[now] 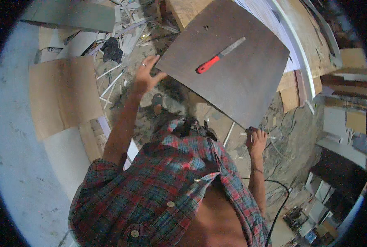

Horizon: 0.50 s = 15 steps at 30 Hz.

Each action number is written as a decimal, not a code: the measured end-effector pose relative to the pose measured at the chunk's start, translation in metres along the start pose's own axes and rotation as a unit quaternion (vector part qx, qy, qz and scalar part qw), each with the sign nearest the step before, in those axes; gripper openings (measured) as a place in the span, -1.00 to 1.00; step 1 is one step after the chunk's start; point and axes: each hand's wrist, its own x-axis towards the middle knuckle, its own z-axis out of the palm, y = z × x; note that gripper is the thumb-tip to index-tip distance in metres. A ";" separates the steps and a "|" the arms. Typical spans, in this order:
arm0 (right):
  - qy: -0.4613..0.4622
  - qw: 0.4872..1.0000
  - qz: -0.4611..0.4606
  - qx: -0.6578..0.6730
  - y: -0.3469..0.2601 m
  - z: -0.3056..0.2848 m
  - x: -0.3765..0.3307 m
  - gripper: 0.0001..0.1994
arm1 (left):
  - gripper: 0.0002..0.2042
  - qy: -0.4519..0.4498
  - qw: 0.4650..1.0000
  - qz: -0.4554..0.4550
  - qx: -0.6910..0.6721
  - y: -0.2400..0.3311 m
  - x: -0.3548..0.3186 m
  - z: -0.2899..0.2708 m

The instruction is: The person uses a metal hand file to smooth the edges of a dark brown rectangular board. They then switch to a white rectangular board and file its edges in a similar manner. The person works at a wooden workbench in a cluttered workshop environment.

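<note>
Head view looking down on a large grey-brown board (pixel 233 74), tilted, far edge resting on a stack of plywood sheets (pixel 187 10). Gripping the board by two opposite corners, probably to keep it level enough that the file (pixel 219 55) lying on top is not sliding off. Left hand (pixel 145 76) spreading open, fingers splayed, palm and thumb pressing against the board's left corner, a ring showing on one finger. Right hand (pixel 255 140) curling its fingers up around the board's near corner, closing on the edge from below. Looking flat, thin and matte, squarish, with a small hole near its far corner. Red-handled file with a grey blade lying slantwise near the board's middle. Below the board, a sandalled foot (pixel 156 103) standing on a dusty floor; left of the board, white offcut strips (pixel 111 78) scattering about and a pale brown sheet (pixel 64 94) lying flat.
</note>
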 end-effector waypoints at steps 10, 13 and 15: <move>-0.033 0.980 -0.092 0.172 -0.146 0.035 0.161 -0.61 | -0.68 -0.037 0.939 0.338 0.063 0.065 -0.024 0.086; -0.002 0.983 -0.094 0.156 -0.133 0.053 0.145 -0.68 | -0.77 -0.035 0.913 0.399 0.078 0.055 -0.015 0.077; 0.007 0.982 -0.099 0.159 -0.123 0.052 0.132 -0.71 | -0.81 -0.048 0.898 0.429 0.086 0.046 -0.010 0.068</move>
